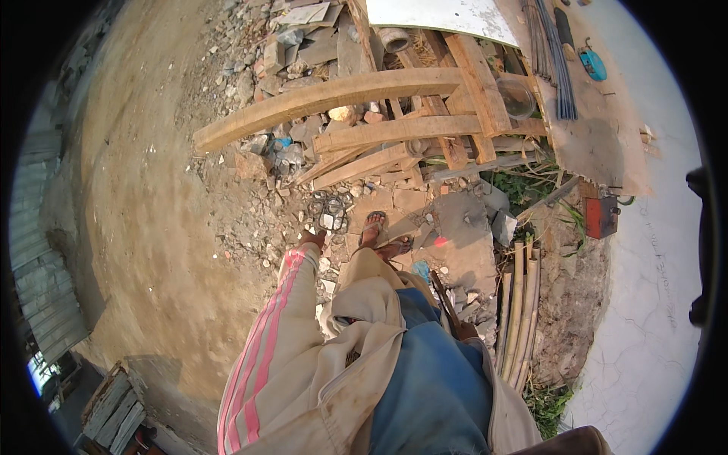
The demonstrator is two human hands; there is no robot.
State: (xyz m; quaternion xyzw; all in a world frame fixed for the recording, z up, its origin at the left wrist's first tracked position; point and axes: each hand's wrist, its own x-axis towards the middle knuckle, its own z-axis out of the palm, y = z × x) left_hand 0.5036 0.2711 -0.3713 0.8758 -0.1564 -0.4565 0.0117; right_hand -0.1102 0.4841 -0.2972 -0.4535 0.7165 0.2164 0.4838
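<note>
In front of me, my left hand (312,238) is low over the rubble, its fingers closed at the lower edge of a bundle of dark bent-wire loops (330,210). By my right hip, my right hand (465,331) grips a slim, dark, long-handled tool (444,298), which points forward and down. Its working end is too small to make out. My sandalled feet (373,229) stand on broken slabs just right of the loops.
Timber beams (334,95) lie across rubble ahead. A board (591,140) at the right carries steel rods (560,64) and a blue object (593,65). Near it are a red box (600,218) and a pale wall (644,303). Poles (519,315) lie right; dirt ground (144,205) stretches left.
</note>
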